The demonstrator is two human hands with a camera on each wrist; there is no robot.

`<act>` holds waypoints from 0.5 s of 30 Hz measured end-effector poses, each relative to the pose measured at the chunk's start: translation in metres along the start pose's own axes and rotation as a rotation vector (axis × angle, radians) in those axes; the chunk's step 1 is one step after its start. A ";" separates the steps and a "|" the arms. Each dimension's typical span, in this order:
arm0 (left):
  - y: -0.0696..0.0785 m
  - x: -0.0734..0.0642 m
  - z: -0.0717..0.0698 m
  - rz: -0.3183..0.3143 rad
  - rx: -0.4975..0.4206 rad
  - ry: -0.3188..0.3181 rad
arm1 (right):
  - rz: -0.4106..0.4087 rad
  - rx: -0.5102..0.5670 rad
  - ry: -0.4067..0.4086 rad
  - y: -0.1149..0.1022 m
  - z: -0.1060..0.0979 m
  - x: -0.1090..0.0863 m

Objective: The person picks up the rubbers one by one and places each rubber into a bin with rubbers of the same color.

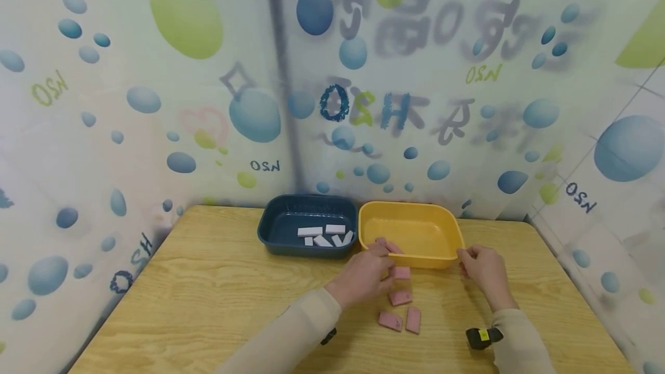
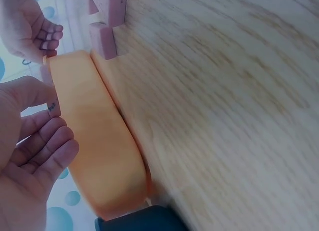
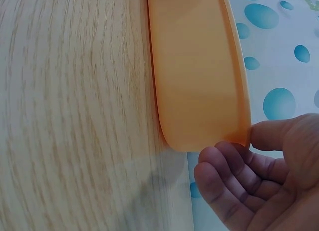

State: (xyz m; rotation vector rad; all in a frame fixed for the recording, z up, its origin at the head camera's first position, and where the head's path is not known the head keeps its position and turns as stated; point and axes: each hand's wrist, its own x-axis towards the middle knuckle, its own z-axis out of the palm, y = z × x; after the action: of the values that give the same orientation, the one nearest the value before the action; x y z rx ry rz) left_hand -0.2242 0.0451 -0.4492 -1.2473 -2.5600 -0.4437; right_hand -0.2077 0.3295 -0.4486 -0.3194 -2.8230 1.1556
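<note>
pale backdrop (image 1: 322, 157) printed with blue and green drops, standing behind a light wood-grained desk (image 1: 208, 299). on the desk, a dark blue rectangular tray (image 1: 280, 229) with rounded corners holds small white rectangular blocks (image 1: 310, 231); just beside it stands a yellow rounded rectangular tray (image 1: 426, 232), seemingly plastic. four small pink rectangular blocks (image 1: 413, 320) lie on the desk in front of the yellow tray, and further pink pieces (image 1: 393, 246) show at its front left corner. left hand (image 1: 363, 276): at that corner, fingers bent by the near rim; whether its grip holds a block cannot be told, the contact being hidden. right hand (image 1: 483, 270): grip closed on the yellow tray's front right corner, thumb and fingers on either side of the rim. step in hand, as judged: placing pink pieces in the yellow tray. for good execution, the right hand should steady the rim without tilting it, while the left lowers each piece past the rim before releasing, its wrist clear of the loose blocks nearby.
</note>
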 end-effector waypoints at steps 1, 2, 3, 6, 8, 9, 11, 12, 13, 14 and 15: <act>0.000 0.000 0.000 0.010 0.009 0.016 | -0.003 -0.003 0.002 0.000 0.000 0.000; -0.001 0.000 0.001 0.014 0.010 0.030 | -0.005 -0.005 0.003 0.000 0.000 0.000; -0.001 0.001 0.001 0.018 0.011 0.045 | -0.005 -0.008 0.003 0.000 0.000 0.000; -0.002 0.002 0.002 0.025 0.006 0.085 | -0.003 -0.020 -0.001 0.000 -0.001 0.000; -0.002 0.002 0.001 0.020 0.000 0.105 | -0.001 -0.026 -0.003 0.001 0.000 0.000; -0.002 0.003 0.001 0.017 0.001 0.113 | 0.000 -0.029 -0.003 0.001 0.000 0.000; -0.001 0.003 -0.001 0.012 0.016 0.124 | 0.001 -0.030 -0.001 0.001 0.000 0.000; -0.001 0.004 -0.001 0.005 0.027 0.127 | 0.000 -0.030 0.001 0.001 0.000 0.000; -0.001 0.004 -0.002 -0.002 0.038 0.127 | 0.000 -0.026 0.002 0.001 0.000 0.000; -0.001 0.004 -0.003 -0.009 0.047 0.125 | 0.000 -0.024 0.002 0.001 0.000 0.000; -0.001 0.005 -0.004 -0.015 0.056 0.120 | -0.001 -0.023 0.002 0.001 0.000 0.000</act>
State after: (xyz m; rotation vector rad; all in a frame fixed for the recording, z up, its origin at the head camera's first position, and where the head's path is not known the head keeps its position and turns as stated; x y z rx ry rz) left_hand -0.2275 0.0469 -0.4442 -1.1472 -2.4648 -0.4332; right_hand -0.2074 0.3301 -0.4488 -0.3211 -2.8360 1.1229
